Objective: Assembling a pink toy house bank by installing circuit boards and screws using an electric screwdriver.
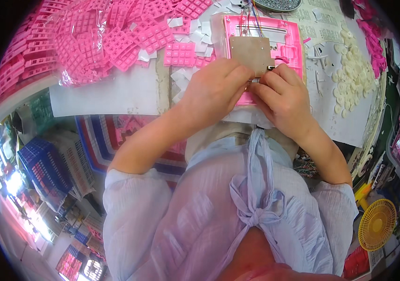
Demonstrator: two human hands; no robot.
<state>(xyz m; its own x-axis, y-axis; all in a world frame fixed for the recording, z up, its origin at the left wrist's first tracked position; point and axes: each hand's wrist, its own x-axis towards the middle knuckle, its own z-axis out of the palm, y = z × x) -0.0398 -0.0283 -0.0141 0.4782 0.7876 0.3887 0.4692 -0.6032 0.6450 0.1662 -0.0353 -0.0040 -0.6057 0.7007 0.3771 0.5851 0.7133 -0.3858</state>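
Note:
A pink plastic housing (293,35) lies on the table in front of me, with a flat brown board (249,50) set in it. Thin coloured wires (252,21) run up from the board past the far edge. My left hand (216,89) is at the near left corner of the board, its fingers bent and pressed together. Opposite it, my right hand (284,96) is pinched by the near right corner, beside a small black part (270,68). The fingertips of both hands almost meet over the housing's near end; whatever lies between them is hidden.
Pink keypad pieces (179,54) are heaped at left, partly in a clear bag (80,47). Small white pieces (203,37) lie beside them. Cream round parts (349,77) are spread at right. A metal dish (279,4) of small parts stands behind; a yellow fan (377,225) is lower right.

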